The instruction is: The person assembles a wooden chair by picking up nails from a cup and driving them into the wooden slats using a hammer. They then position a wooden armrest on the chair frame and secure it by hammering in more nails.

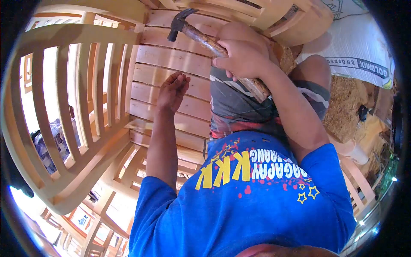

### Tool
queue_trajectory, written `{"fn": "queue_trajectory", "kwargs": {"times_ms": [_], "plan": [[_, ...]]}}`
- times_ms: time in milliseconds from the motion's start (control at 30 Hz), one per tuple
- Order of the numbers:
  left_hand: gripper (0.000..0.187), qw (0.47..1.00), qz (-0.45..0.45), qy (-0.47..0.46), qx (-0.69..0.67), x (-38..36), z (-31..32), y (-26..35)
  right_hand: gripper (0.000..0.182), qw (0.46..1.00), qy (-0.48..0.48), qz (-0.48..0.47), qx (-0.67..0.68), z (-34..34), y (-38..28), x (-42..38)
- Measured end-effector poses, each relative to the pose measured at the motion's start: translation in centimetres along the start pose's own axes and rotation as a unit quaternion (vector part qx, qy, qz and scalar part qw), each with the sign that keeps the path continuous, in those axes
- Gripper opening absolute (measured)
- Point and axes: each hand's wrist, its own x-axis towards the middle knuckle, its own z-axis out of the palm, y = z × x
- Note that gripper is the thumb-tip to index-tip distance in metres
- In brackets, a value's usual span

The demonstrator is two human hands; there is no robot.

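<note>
My right hand (pixel 242 58) is wrapped round the wooden handle of a claw hammer (pixel 198 37). The hammer's dark metal head is raised over the far slats, and the handle's butt end sticks out over my lap. My left hand (pixel 173 90) hovers over or rests by the light wooden slats (pixel 158 75), its thumb and fingers pinched together. Whether anything small sits between those fingertips I cannot make out. The slats run side by side as the seat of a wooden bench, and I sit on it.
A slatted wooden armrest or side panel (pixel 64 40) stands at the left. Curved wooden pieces (pixel 295 21) lie at the top right beside a white printed sack (pixel 351 47). Sawdust (pixel 346 105) covers the ground at the right. More wooden furniture frames (pixel 100 201) stand lower left.
</note>
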Motion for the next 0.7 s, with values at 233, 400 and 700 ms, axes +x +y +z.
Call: {"fn": "queue_trajectory", "kwargs": {"times_ms": [233, 400, 700], "plan": [[0.022, 1.000, 0.006, -0.010, 0.001, -0.63, 1.02, 0.32, 0.046, 1.000, -0.003, 0.001, 0.018, -0.05, -0.07, 0.04], [0.026, 0.999, 0.011, -0.018, -0.037, -0.61, 0.40, 0.23, 0.044, 1.000, 0.001, 0.001, 0.009, 0.03, -0.43, -0.10], [0.026, 0.959, 0.021, -0.171, -0.224, -0.90, 1.00, -0.27, 0.038, 1.000, 0.005, -0.003, -0.007, 0.15, -0.32, 0.09]]}}
